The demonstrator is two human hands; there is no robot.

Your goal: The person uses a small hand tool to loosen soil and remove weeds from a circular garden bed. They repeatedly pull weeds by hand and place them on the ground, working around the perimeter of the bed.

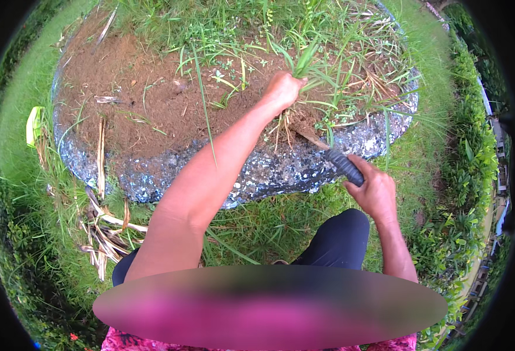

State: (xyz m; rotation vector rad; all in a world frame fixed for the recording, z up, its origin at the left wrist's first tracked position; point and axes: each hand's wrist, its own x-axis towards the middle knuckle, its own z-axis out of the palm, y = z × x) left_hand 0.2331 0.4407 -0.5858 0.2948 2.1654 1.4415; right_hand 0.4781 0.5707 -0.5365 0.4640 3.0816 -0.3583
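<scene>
My left hand (283,90) grips a tuft of grass (305,63) low on its green blades. Roots dangle beneath the fist, over the brown soil (161,105) of a raised round bed. Lower right, my right hand (373,186) is closed around the dark wrapped handle (346,166) of a hand tool. Its narrow, soil-covered blade (311,138) points up and left into the dirt near the roots. Soil hides the blade's tip, so the kind of tool cannot be told.
A speckled stone or concrete rim (279,171) borders the bed. More grass and weeds (222,26) grow along its far side. Dry leaves (104,237) lie on the lawn at lower left, below a yellow-green object (33,126). A leafy hedge (472,162) runs down the right.
</scene>
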